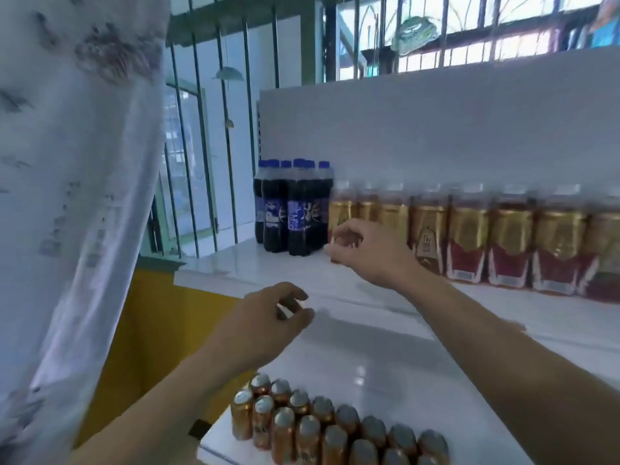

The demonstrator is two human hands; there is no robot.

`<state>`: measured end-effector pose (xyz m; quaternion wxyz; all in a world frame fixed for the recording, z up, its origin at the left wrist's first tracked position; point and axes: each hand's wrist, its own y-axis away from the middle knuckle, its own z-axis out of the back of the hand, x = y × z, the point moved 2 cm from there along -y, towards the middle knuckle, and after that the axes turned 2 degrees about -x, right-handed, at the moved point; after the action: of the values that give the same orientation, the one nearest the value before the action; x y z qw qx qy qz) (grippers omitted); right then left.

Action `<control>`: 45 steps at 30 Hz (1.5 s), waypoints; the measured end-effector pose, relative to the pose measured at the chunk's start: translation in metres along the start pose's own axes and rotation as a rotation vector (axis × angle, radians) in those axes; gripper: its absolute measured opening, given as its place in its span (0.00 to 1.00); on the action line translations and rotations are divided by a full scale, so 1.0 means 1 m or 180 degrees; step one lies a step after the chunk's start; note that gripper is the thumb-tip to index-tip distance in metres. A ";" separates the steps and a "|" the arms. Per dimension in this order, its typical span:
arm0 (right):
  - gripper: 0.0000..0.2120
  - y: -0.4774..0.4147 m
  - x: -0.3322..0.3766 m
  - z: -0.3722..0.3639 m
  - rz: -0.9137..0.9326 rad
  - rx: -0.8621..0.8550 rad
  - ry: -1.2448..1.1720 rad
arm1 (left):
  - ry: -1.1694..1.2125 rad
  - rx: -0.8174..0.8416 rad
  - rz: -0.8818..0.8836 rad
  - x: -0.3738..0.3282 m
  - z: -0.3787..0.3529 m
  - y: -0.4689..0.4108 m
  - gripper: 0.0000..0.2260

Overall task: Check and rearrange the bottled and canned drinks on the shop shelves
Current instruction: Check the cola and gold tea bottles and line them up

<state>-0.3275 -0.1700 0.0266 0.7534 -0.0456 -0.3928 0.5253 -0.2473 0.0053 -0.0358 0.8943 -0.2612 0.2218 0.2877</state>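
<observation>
- Gold-labelled bottles (469, 236) line the upper shelf (235, 266).
- Right hand (365, 253) curls at the end bottle (340, 209) — grip unclear through blur.
- Left hand (265, 320) loosely curled, empty.
- Risk: a clumsy nudge topples neighbours.

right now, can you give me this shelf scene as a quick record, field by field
upper shelf, left: cluster of cola bottles, dark, blue caps, upright
upper shelf, right: row of gold-labelled bottles, upright, blurred
lower shelf: orange cans in rows, silver tops
left hand: by the upper shelf's front edge, fingers loosely curled, holding nothing
right hand: at the leftmost gold-labelled bottle, fingers curled; grip unclear
far left: white patterned cloth
</observation>
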 end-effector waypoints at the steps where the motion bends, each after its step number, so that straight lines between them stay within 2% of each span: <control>1: 0.18 -0.021 0.003 -0.009 0.0026 -0.0027 -0.0051 | 0.0089 -0.0046 0.0019 0.010 0.006 -0.017 0.13; 14: 0.28 -0.209 0.045 -0.090 0.0346 -0.0475 0.0074 | 0.1158 -0.0571 0.0155 0.118 0.042 -0.204 0.15; 18: 0.31 -0.247 0.066 -0.107 0.0399 -0.0475 0.0512 | 0.1556 -0.0319 0.0256 0.147 0.043 -0.258 0.18; 21: 0.34 -0.278 0.077 -0.115 0.0098 -0.0326 0.0776 | 0.1677 0.0011 0.0063 0.163 0.041 -0.292 0.13; 25: 0.27 -0.299 0.081 -0.124 -0.0074 -0.0435 0.1147 | 0.1736 0.0252 -0.0355 0.173 0.039 -0.317 0.08; 27: 0.24 -0.303 0.080 -0.128 -0.0098 -0.0725 0.1222 | 0.1771 0.0443 -0.0460 0.178 0.034 -0.323 0.15; 29: 0.16 -0.301 0.079 -0.128 -0.0070 -0.1151 0.1005 | 0.1879 0.0522 -0.0470 0.180 0.029 -0.323 0.23; 31: 0.10 -0.295 0.079 -0.128 -0.0007 -0.1475 0.0521 | 0.2146 0.0499 -0.0436 0.182 0.027 -0.322 0.25; 36: 0.14 -0.263 0.083 -0.119 0.0625 -0.1771 -0.0077 | 0.2888 0.0379 -0.0657 0.178 0.038 -0.305 0.22; 39: 0.24 -0.244 0.073 -0.107 0.0736 -0.1404 -0.0670 | 0.3244 0.0676 -0.0885 0.166 0.051 -0.291 0.20; 43: 0.37 -0.234 0.048 -0.117 0.0182 -0.0302 -0.1806 | 0.3504 0.1460 -0.0950 0.156 0.045 -0.279 0.25; 45: 0.38 -0.231 0.037 -0.128 0.0024 -0.0264 -0.2143 | 0.3580 0.1707 -0.0935 0.155 0.038 -0.274 0.24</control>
<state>-0.0659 -0.1973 0.0695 0.5770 0.0983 -0.6404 0.4972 0.0492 -0.1017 0.0020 0.7057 -0.1671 0.6834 -0.0844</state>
